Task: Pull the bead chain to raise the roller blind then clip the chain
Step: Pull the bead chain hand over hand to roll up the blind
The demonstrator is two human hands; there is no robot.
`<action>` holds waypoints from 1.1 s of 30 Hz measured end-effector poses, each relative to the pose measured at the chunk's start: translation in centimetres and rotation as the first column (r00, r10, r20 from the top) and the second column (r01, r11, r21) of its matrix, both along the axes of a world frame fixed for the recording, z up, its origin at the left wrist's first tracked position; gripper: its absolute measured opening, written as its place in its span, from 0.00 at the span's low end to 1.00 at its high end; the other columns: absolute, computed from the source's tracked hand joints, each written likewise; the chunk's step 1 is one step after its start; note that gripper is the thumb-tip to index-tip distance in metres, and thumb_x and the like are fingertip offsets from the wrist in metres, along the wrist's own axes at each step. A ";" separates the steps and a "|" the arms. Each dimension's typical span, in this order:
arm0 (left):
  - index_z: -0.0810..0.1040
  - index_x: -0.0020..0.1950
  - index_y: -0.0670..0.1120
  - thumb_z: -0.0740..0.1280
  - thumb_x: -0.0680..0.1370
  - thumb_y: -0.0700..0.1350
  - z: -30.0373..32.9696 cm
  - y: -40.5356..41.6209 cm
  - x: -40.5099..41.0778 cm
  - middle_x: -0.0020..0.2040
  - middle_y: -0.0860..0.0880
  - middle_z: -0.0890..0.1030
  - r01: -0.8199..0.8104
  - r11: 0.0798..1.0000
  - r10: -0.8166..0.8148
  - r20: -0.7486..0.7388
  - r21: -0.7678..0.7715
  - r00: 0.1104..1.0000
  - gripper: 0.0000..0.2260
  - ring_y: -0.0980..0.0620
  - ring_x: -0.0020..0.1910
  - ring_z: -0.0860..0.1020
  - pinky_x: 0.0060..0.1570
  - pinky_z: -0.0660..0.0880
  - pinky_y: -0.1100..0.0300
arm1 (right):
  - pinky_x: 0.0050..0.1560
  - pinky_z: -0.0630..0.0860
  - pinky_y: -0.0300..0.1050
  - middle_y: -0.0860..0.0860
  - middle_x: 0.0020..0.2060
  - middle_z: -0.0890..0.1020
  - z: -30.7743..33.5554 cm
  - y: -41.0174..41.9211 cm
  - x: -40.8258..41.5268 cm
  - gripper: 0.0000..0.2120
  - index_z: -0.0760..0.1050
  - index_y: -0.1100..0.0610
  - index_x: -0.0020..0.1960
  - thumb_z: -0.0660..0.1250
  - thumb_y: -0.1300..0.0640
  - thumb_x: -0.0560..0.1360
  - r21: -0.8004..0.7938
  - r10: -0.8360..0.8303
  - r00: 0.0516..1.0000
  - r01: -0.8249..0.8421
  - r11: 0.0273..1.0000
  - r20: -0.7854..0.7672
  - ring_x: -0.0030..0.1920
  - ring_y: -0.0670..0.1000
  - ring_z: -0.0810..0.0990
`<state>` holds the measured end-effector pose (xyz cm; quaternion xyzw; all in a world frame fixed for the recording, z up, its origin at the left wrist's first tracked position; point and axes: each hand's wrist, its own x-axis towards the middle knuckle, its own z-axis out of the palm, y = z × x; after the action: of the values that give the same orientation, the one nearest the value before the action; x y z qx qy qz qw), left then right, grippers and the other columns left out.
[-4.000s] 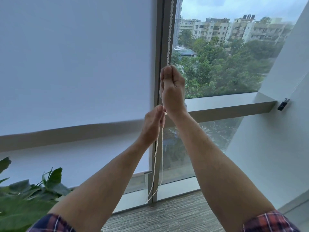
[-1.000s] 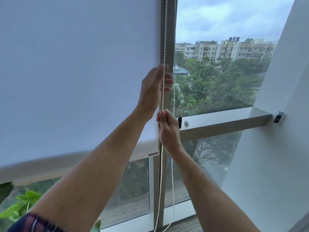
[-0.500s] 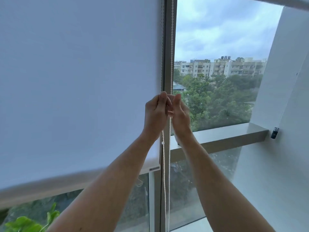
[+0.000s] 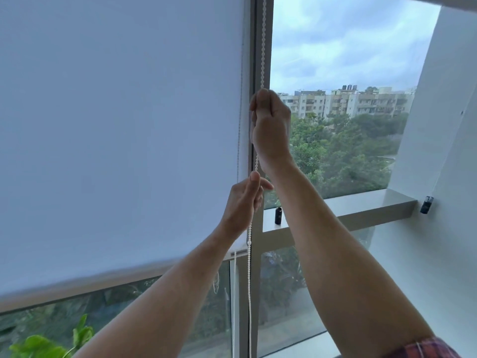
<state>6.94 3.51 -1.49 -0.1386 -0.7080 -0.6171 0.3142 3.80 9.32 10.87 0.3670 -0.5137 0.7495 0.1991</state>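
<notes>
A white roller blind (image 4: 116, 125) covers the left window pane, and its bottom bar (image 4: 108, 282) hangs partway up the glass. The white bead chain (image 4: 263, 47) runs down along the grey window post. My right hand (image 4: 271, 125) grips the chain high up, fingers curled round it. Lower down, my left hand (image 4: 244, 202) pinches the same strand between thumb and fingers. Below that hand the chain (image 4: 249, 293) hangs loose toward the floor. A small black clip (image 4: 278, 215) sits on the post at sill height.
A grey window sill (image 4: 348, 205) runs to the right toward a white wall (image 4: 438, 228), which carries another black clip (image 4: 426, 204). Green plant leaves (image 4: 41, 344) show at the bottom left. Trees and buildings lie beyond the glass.
My hands, side by side half a second ago, have split: the right one went up the chain and the left one came down. The blind's bottom bar has risen since four seconds ago.
</notes>
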 end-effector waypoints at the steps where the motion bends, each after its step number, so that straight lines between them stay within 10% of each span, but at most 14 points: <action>1: 0.79 0.37 0.55 0.53 0.76 0.71 0.6 -0.3 -0.2 0.29 0.46 0.70 -0.012 1.000 0.012 -0.007 -0.007 1.000 0.25 0.50 0.29 0.69 0.33 0.67 0.58 | 0.25 0.59 0.40 0.42 0.24 0.66 -0.1 0.1 -0.1 0.18 0.70 0.51 0.35 0.55 0.57 0.83 0.004 -0.024 1.000 0.024 1.000 -0.006 0.25 0.44 0.62; 7: 0.80 0.51 0.48 0.51 0.82 0.60 10.8 -1.9 -1.0 0.41 0.51 0.82 -0.137 0.968 0.165 -0.122 0.208 0.979 0.22 0.53 0.42 0.82 0.44 0.77 0.56 | 0.29 0.65 0.40 0.41 0.25 0.71 -5.6 -0.8 -1.1 0.19 0.70 0.46 0.33 0.57 0.57 0.82 0.108 -0.118 0.993 0.119 0.987 -0.015 0.27 0.43 0.67; 12: 0.77 0.48 0.43 0.54 0.86 0.48 15.7 0.1 -1.2 0.28 0.52 0.70 -0.037 0.988 0.065 -0.185 0.151 0.981 0.15 0.56 0.25 0.68 0.25 0.66 0.63 | 0.30 0.59 0.43 0.42 0.25 0.65 -10.2 -0.3 -2.2 0.17 0.68 0.52 0.35 0.55 0.54 0.82 0.157 0.005 0.998 -0.014 0.987 0.056 0.28 0.46 0.61; 17: 0.74 0.38 0.46 0.56 0.85 0.43 15.0 1.4 -2.0 0.24 0.54 0.63 -0.130 0.968 0.190 -0.288 0.215 0.938 0.17 0.57 0.21 0.60 0.21 0.57 0.63 | 0.23 0.61 0.38 0.47 0.23 0.67 -9.5 0.5 -3.0 0.19 0.74 0.50 0.34 0.56 0.49 0.82 0.150 0.245 0.962 -0.262 0.953 0.120 0.22 0.47 0.62; 25: 0.76 0.34 0.53 0.57 0.82 0.46 9.7 1.5 -3.4 0.27 0.56 0.74 -0.271 0.952 0.297 -0.214 0.142 0.931 0.17 0.56 0.26 0.71 0.28 0.68 0.58 | 0.35 0.77 0.37 0.51 0.35 0.81 -1.3 1.9 -4.5 0.20 0.79 0.56 0.49 0.52 0.48 0.85 -0.017 0.150 0.982 -0.149 0.989 0.112 0.34 0.44 0.81; 33: 0.67 0.34 0.42 0.57 0.81 0.44 4.6 1.3 -4.0 0.25 0.52 0.63 -0.259 0.958 0.270 -0.084 0.121 0.959 0.16 0.55 0.25 0.60 0.26 0.57 0.59 | 0.26 0.59 0.41 0.46 0.26 0.67 2.8 0.0 -3.2 0.18 0.71 0.52 0.38 0.54 0.56 0.85 0.043 0.109 0.993 -0.111 0.993 0.044 0.25 0.45 0.62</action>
<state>2.95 4.83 3.07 -0.0558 -0.6690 -0.5995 0.4359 0.61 9.30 13.64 0.3837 -0.5137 0.7548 0.1383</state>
